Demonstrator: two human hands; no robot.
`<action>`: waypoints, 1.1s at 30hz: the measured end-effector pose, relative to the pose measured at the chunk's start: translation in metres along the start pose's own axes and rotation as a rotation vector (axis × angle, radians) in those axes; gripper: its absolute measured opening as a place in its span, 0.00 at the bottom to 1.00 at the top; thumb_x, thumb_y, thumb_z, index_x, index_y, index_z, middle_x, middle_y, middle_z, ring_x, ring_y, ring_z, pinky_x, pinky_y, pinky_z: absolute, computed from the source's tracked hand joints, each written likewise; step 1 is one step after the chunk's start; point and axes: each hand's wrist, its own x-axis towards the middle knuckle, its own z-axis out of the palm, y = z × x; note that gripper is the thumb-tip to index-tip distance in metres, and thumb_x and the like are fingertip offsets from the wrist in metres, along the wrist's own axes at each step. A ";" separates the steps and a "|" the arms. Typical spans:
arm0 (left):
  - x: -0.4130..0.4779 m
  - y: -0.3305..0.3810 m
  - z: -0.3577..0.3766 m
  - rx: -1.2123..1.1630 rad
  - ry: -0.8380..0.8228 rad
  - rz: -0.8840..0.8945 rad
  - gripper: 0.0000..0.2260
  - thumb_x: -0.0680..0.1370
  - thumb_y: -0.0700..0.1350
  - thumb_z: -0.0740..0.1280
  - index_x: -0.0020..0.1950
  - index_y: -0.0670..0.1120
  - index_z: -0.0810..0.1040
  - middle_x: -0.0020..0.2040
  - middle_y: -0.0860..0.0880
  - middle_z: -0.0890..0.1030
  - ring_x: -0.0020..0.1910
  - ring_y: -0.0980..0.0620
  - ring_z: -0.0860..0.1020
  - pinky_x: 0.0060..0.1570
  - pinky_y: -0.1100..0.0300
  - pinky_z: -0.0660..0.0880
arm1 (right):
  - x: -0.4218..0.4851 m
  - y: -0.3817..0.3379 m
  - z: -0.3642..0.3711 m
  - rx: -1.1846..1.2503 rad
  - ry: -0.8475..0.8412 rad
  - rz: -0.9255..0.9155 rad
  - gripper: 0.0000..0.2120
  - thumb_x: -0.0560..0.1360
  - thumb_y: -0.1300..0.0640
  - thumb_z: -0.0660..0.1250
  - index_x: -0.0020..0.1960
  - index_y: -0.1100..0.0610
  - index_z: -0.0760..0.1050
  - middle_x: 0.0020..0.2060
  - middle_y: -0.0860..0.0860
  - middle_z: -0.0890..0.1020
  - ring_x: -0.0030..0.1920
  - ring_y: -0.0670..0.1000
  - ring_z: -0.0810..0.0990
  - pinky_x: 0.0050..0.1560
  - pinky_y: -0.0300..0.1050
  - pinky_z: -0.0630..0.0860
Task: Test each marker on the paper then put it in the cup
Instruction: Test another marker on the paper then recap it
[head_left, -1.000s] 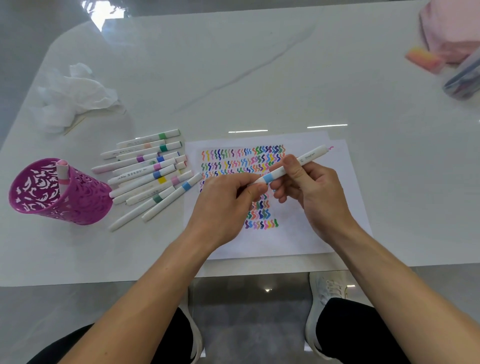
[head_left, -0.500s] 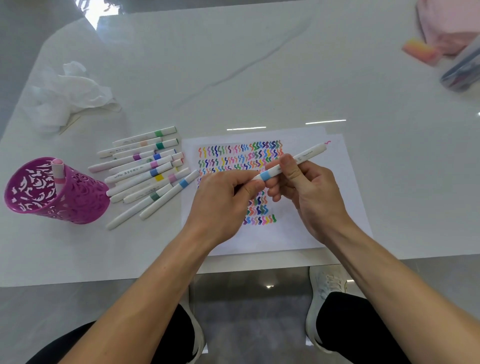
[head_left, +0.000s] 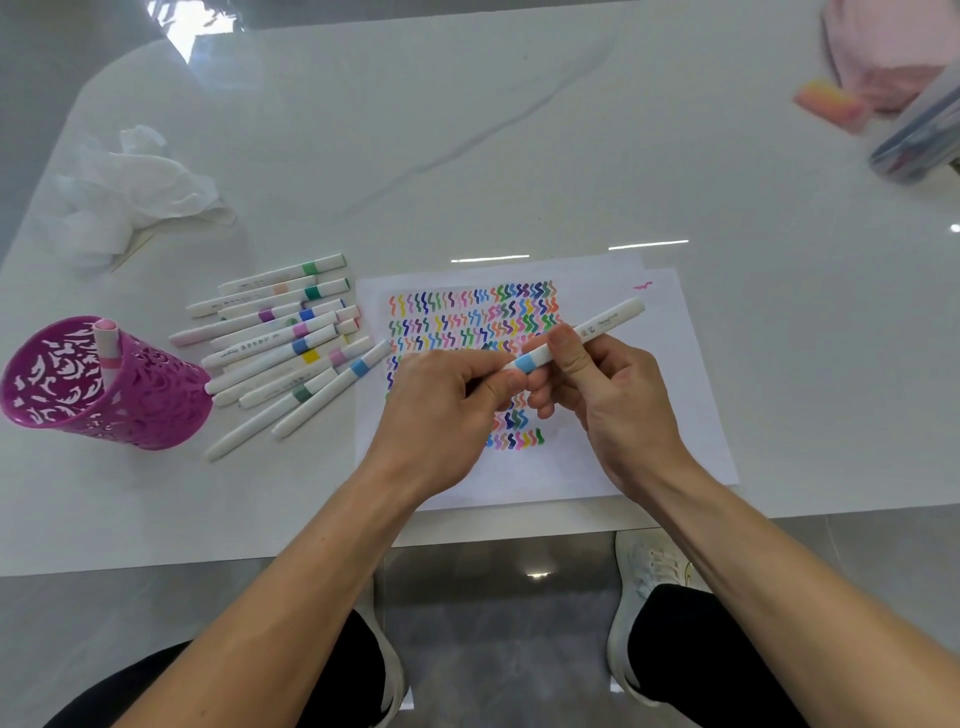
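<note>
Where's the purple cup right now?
The cup stands at the left of the head view, just left of the loose markers, with one marker standing inside.

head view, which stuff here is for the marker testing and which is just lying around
Job: blue-banded marker gripped by left hand and right hand, paper, purple cup, loose markers.
Lying about: crumpled tissue, pink cloth, clear case, pink-orange block.

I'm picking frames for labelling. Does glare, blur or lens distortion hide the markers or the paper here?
Head view: two glare streaks lie on the table just beyond the paper, off the squiggles; wide-angle bending bows the table's edges; the clear case top right is smeared; the held marker and loose markers are sharp.
</note>
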 end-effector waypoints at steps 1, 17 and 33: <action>0.000 0.000 -0.001 -0.007 -0.002 -0.002 0.07 0.80 0.48 0.69 0.51 0.52 0.88 0.33 0.59 0.81 0.38 0.60 0.80 0.37 0.70 0.76 | 0.000 0.000 0.000 0.005 -0.009 -0.001 0.16 0.79 0.46 0.65 0.50 0.57 0.85 0.36 0.54 0.86 0.35 0.50 0.82 0.41 0.42 0.81; 0.000 -0.007 -0.036 -0.524 0.255 -0.062 0.04 0.75 0.46 0.76 0.49 0.51 0.85 0.41 0.53 0.85 0.41 0.56 0.82 0.44 0.60 0.79 | 0.019 0.001 -0.003 -0.038 0.025 0.093 0.17 0.78 0.47 0.71 0.57 0.59 0.83 0.35 0.53 0.83 0.35 0.50 0.80 0.38 0.43 0.79; -0.034 -0.017 -0.111 -0.166 0.971 0.266 0.11 0.84 0.45 0.65 0.64 0.45 0.80 0.55 0.59 0.81 0.54 0.48 0.81 0.52 0.55 0.80 | 0.021 0.018 -0.001 -0.342 -0.021 -0.100 0.08 0.85 0.57 0.65 0.53 0.50 0.82 0.36 0.53 0.85 0.32 0.49 0.81 0.33 0.38 0.78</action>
